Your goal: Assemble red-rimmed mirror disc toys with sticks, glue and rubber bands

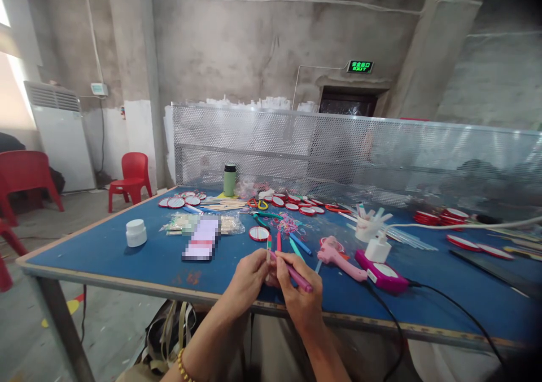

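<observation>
My left hand (249,277) is closed in a pinch on a thin stick (269,247) with red and green colouring, held upright above the near edge of the blue table (127,258). My right hand (300,294) is closed around a pink marker (294,275), its tip against the stick. Both hands meet just above the table's front edge. Loose coloured sticks (292,245) lie just beyond the hands.
A pink glue gun (341,258) and a pink power strip (383,275) with cables lie to the right. Red-rimmed round discs (259,233), a white jar (136,232), a green bottle (229,180) and a bag of wooden sticks (190,223) are spread about. A perforated metal screen (339,150) stands behind.
</observation>
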A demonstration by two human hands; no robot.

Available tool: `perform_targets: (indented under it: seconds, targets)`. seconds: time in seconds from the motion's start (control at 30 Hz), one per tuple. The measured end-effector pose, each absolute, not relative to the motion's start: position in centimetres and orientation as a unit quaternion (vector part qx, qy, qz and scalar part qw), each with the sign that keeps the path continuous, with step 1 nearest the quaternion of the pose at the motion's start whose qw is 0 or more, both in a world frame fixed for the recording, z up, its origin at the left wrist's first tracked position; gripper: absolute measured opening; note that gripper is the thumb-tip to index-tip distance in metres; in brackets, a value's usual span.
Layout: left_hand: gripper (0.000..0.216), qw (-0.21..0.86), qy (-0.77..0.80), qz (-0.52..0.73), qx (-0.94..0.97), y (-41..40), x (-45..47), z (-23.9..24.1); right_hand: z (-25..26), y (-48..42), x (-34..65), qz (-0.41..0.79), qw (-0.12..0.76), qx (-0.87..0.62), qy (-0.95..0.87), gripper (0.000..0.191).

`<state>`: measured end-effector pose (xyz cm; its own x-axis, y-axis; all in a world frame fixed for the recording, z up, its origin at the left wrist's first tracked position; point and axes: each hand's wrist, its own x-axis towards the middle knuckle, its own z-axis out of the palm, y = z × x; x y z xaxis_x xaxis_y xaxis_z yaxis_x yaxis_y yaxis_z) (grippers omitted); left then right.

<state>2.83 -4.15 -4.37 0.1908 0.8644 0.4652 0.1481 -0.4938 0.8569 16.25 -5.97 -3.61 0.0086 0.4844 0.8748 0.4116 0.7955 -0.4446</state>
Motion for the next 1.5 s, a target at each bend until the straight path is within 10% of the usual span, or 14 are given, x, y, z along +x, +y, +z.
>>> perform_targets:
  seconds: [1.5]
  targets:
    - [0.031, 0.421, 0.333, 0.526, 0.660, -4.60, 3.00, -3.97, -3.95, -5.86, 16.31, 0.021, 0.642, -0.331, -0.691, 0.014]
